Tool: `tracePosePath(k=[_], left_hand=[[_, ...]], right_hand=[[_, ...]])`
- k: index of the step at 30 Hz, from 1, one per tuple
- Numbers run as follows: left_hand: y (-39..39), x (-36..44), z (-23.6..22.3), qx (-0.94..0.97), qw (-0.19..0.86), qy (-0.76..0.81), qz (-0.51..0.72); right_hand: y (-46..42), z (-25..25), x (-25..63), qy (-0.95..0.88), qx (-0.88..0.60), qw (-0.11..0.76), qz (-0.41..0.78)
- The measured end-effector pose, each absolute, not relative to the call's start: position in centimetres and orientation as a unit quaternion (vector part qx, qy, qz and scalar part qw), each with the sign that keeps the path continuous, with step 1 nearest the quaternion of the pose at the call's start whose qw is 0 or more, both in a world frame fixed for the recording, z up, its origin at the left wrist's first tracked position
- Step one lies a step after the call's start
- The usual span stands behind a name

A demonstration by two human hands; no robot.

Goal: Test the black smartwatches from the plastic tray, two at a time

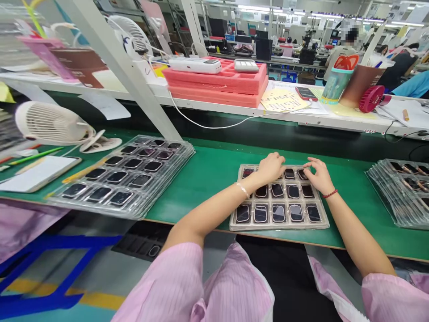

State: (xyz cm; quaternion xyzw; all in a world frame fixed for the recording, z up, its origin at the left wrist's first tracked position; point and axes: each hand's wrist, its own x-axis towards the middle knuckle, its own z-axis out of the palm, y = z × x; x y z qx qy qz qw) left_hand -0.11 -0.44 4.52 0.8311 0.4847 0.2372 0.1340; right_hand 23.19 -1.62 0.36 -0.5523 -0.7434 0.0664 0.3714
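Observation:
In front of me a clear plastic tray [279, 226] lies on the green bench top, with dark, square watch-like screens [278, 213] in rows of pockets. My left hand [272, 167] rests over its back row, fingers loosely bent toward the far edge and hiding some pockets. I see nothing held in it. At the tray's back right corner is my right hand [318, 175], its forefinger stretched out and its thumb apart from it, near the corner screen. Whether its fingertips touch that screen I cannot tell.
Stacked trays of similar screens [133, 163] stand at left, and another tray stack [395, 197] at right. A white fan [53, 123] and a notepad [40, 172] lie far left. The shelf above carries red foam trays [214, 87], cups and a pink fan [371, 98].

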Motion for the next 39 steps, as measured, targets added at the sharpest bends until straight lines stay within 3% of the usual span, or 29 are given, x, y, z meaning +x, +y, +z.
tracePosePath(k=[5,8,12,18,28,31,35,39], left_hand=[[-4.7,-9.9,6.3,0.885,0.114,0.435,0.122],[-7.0,-13.7,5.4,0.863,0.092,0.488,0.087],[-8.2,-14.6,3.5,0.833,0.113,0.534,0.096],[-8.1,-13.3,2.6,0.796,0.184,0.558,0.142],[-4.7,-10.1,1.5,0.807,0.189,0.530,0.180],[-4.9,-9.7,1.3,0.808,0.178,0.526,0.197],[-6.3,-10.2,1.1,0.798,0.158,0.520,0.261],[-6.6,-9.5,2.2,0.755,0.222,0.522,0.329]], right_hand=[[-4.3,3.1,17.6,-0.860,-0.413,0.285,0.090],[-5.4,3.6,12.7,-0.919,-0.324,0.209,0.077],[-5.7,2.9,8.8,-0.929,-0.337,0.145,0.056],[-5.3,1.3,9.7,-0.907,-0.372,0.172,0.094],[-2.7,1.7,12.1,-0.914,-0.367,0.163,0.062],[-2.9,2.1,11.9,-0.895,-0.399,0.173,0.096],[-5.0,1.8,11.3,-0.879,-0.366,0.253,0.171],[-7.0,1.4,11.9,-0.840,-0.313,0.317,0.309]])
